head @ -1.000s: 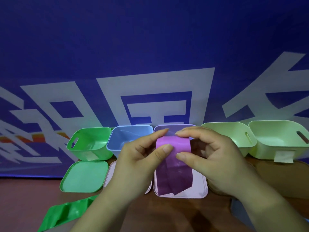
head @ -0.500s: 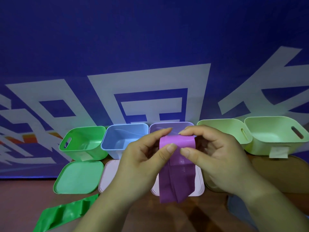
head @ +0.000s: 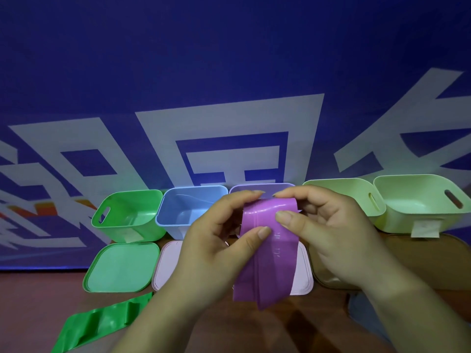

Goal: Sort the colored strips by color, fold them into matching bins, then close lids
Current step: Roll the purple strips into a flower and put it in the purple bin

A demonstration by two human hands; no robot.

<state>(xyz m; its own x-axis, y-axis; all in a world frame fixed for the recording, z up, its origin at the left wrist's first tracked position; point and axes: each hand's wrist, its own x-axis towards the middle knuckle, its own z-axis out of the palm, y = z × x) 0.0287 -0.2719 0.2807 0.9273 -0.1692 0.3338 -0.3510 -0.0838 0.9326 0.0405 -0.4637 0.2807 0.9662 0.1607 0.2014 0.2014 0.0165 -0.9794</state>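
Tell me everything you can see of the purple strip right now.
The purple strip is a glossy, thin, plastic-looking band, folded over at its top so layers hang down together. The left hand pinches its left edge, the right hand its top right. It hangs before the purple bin, over a pale pink lid.

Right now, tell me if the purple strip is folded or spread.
Folded: the purple strip loops over on top, pinched by left hand and right hand.

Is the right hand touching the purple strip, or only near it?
Touching. The head view shows the right hand pinching the folded top of the purple strip, with its thumb pressed on the front face.
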